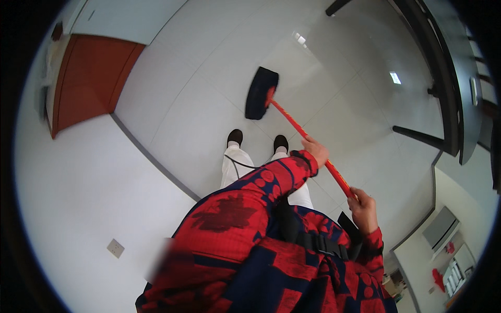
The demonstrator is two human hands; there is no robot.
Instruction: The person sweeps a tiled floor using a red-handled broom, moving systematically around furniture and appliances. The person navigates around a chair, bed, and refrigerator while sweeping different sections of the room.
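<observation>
- Head view, centre of the frame: a broom slants from the upper middle down toward the lower right; its dark head rests on the pale tiled floor just above the person's feet; its red handle runs down to the right into both hands
- The left hand, right of centre, is closed around the handle about midway along it; the fingers wrap over the stick; a red and dark blue patterned sleeve leads back from it toward the lower middle
- The right hand, at the lower right, is closed on the upper end of the handle; the stick's end disappears into the fist
- Two black shoes stand side by side at the centre, just below the broom head; white trousers run down from them to the patterned top that fills the lower middle of the frame
- A black strap with a buckle crosses the top at the lower right of centre
- Upper left: a reddish-brown door set in a white wall; a wall socket sits at the lower left; a grey strip marks where wall meets floor
- Right edge: dark furniture curves along the rim; its kind cannot be told
</observation>
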